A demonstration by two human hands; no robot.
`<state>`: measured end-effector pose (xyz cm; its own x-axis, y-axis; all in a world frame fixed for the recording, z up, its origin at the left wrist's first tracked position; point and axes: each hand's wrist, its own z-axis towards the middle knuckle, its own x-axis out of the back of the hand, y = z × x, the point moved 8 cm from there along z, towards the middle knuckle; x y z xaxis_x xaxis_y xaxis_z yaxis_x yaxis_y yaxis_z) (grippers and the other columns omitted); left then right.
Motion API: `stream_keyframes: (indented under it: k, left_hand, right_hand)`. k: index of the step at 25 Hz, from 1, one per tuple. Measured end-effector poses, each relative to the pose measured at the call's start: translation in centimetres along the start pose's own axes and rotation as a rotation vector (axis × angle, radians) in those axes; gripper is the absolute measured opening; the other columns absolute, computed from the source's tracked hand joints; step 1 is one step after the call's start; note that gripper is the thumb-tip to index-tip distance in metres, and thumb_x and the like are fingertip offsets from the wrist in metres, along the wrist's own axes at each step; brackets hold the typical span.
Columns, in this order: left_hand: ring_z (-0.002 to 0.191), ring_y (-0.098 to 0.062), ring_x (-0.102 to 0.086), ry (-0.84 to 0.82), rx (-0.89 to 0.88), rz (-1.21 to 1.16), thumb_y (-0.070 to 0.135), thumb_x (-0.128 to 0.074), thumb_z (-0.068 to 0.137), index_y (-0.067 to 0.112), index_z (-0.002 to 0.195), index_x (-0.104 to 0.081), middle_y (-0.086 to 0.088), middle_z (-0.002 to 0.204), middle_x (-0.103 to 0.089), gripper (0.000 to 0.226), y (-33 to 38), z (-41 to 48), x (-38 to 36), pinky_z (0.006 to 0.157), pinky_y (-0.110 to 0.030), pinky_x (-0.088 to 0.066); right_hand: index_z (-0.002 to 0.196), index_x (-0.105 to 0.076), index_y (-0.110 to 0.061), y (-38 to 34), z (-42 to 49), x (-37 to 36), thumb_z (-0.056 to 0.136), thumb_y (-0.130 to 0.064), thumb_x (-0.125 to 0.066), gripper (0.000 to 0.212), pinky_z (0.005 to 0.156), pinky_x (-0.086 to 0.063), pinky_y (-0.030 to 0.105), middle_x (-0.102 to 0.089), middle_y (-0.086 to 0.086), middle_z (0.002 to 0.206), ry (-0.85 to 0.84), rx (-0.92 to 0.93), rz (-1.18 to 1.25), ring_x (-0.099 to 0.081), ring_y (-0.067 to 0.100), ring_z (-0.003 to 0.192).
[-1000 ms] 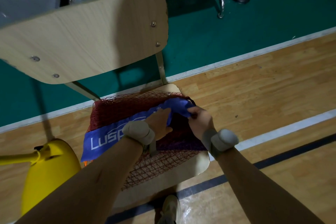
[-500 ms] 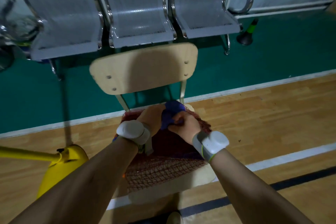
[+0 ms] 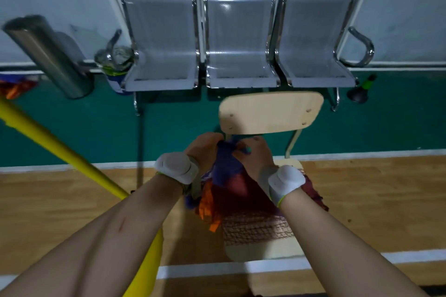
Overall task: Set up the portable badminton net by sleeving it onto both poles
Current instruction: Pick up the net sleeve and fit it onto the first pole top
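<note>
The bundled badminton net (image 3: pixel 241 190), dark red mesh with a blue top band and orange strips, hangs from my hands above the wooden chair's seat (image 3: pixel 260 248). My left hand (image 3: pixel 205 149) grips the blue band on its left side. My right hand (image 3: pixel 253 154) pinches the same band from the right, close against the left hand. The net's lower mesh still lies on the seat. A yellow pole (image 3: pixel 58 149) slants from the upper left down under my left forearm to its yellow base (image 3: pixel 147 270).
The chair's backrest (image 3: pixel 272 111) stands just behind my hands. A row of three grey metal seats (image 3: pixel 239 55) lines the wall under a white radiator. A steel bin (image 3: pixel 48 55) and a paint can sit at the left, a black cone at the right.
My hands have lifted the blue band up off the chair seat, drawing the net up with it. The camera has risen and pulled back, showing the wall and the yellow pole.
</note>
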<state>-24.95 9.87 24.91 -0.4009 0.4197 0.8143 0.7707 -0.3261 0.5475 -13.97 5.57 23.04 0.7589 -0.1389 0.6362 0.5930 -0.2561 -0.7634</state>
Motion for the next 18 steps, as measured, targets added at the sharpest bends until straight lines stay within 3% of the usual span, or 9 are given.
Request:
stream_keyframes:
  k: [2,4,6,8,11,13,15,16,18]
  left_hand:
    - [0.118,-0.033,-0.048,0.053,0.002,0.000,-0.001,-0.035,0.092,0.000,0.120,-0.055,-0.020,0.126,-0.054,0.034,-2.0,-2.3,3.5,0.090,-0.026,-0.029]
    - [0.123,-0.035,-0.045,0.125,-0.006,-0.045,0.000,-0.038,0.093,0.000,0.126,-0.050,-0.021,0.131,-0.049,0.036,-3.2,-4.0,6.5,0.097,-0.027,-0.029]
    - [0.126,-0.035,-0.043,0.222,0.021,-0.145,0.004,-0.040,0.094,0.000,0.133,-0.041,-0.022,0.136,-0.042,0.039,-5.2,-6.2,10.0,0.104,-0.031,-0.031]
    - [0.119,-0.038,-0.049,0.259,0.031,-0.191,0.009,-0.042,0.094,0.000,0.131,-0.040,-0.025,0.131,-0.046,0.038,-6.9,-7.9,12.5,0.102,-0.039,-0.039]
    - [0.107,-0.042,-0.057,0.217,0.079,-0.215,0.023,-0.040,0.096,0.003,0.127,-0.040,-0.030,0.117,-0.056,0.037,-9.4,-10.3,15.4,0.093,-0.043,-0.046]
    - [0.107,-0.041,-0.056,0.205,0.141,-0.185,0.033,-0.037,0.097,0.008,0.134,-0.033,-0.031,0.118,-0.057,0.045,-10.9,-11.8,17.2,0.093,-0.041,-0.043]
    - [0.108,-0.040,-0.057,0.228,0.135,-0.116,0.039,-0.033,0.097,0.010,0.137,-0.027,-0.028,0.118,-0.059,0.049,-12.0,-13.3,19.4,0.093,-0.042,-0.044]
    - [0.105,-0.039,-0.059,0.230,0.130,-0.107,0.041,-0.032,0.097,0.010,0.138,-0.026,-0.027,0.116,-0.061,0.051,-12.4,-13.9,20.3,0.093,-0.043,-0.046]
    - [0.101,-0.038,-0.062,0.242,0.133,-0.123,0.040,-0.036,0.096,0.009,0.137,-0.026,-0.024,0.111,-0.064,0.052,-13.1,-14.7,21.9,0.090,-0.044,-0.048]
  right_hand:
    - [0.094,-0.066,0.003,-4.0,-0.9,-1.0,0.084,-0.005,-0.058,0.015,0.075,-0.031,0.019,-0.056,0.023,0.110,0.018,0.016,0.032,-0.053,0.031,0.100]
    - [0.085,-0.058,0.000,-7.4,-1.6,-1.4,0.089,-0.006,-0.051,0.010,0.069,-0.031,0.026,-0.058,0.019,0.089,0.047,0.023,0.048,-0.049,0.028,0.083]
    - [0.072,-0.041,-0.009,-11.5,-2.5,-1.8,0.092,-0.008,-0.043,0.021,0.061,-0.022,0.026,-0.044,0.005,0.068,0.089,0.021,0.058,-0.041,0.022,0.076]
    - [0.063,-0.029,-0.017,-14.9,-3.1,-1.9,0.092,-0.008,-0.039,0.032,0.058,-0.018,0.024,-0.034,-0.003,0.064,0.144,-0.007,0.084,-0.039,0.021,0.077]
    - [0.073,-0.038,-0.010,-19.6,-3.7,-2.3,0.091,-0.008,-0.041,0.019,0.058,-0.018,0.024,-0.041,0.003,0.069,0.177,0.025,0.088,-0.040,0.021,0.080]
    - [0.079,-0.040,-0.008,-22.2,-4.3,-2.7,0.092,-0.009,-0.041,0.013,0.068,-0.029,0.028,-0.048,0.011,0.083,0.186,0.028,0.101,-0.045,0.024,0.082]
    - [0.070,-0.037,-0.015,-25.1,-4.9,-3.2,0.091,-0.011,-0.041,0.022,0.081,-0.046,0.039,-0.050,0.014,0.086,0.217,0.053,0.150,-0.057,0.033,0.084]
    - [0.066,-0.034,-0.019,-26.3,-5.2,-3.2,0.091,-0.012,-0.041,0.027,0.081,-0.049,0.044,-0.052,0.014,0.085,0.230,0.066,0.179,-0.060,0.035,0.083]
    - [0.065,-0.031,-0.020,-28.4,-5.8,-3.2,0.091,-0.010,-0.039,0.029,0.066,-0.049,0.038,-0.053,0.012,0.075,0.229,0.096,0.233,-0.060,0.030,0.065]
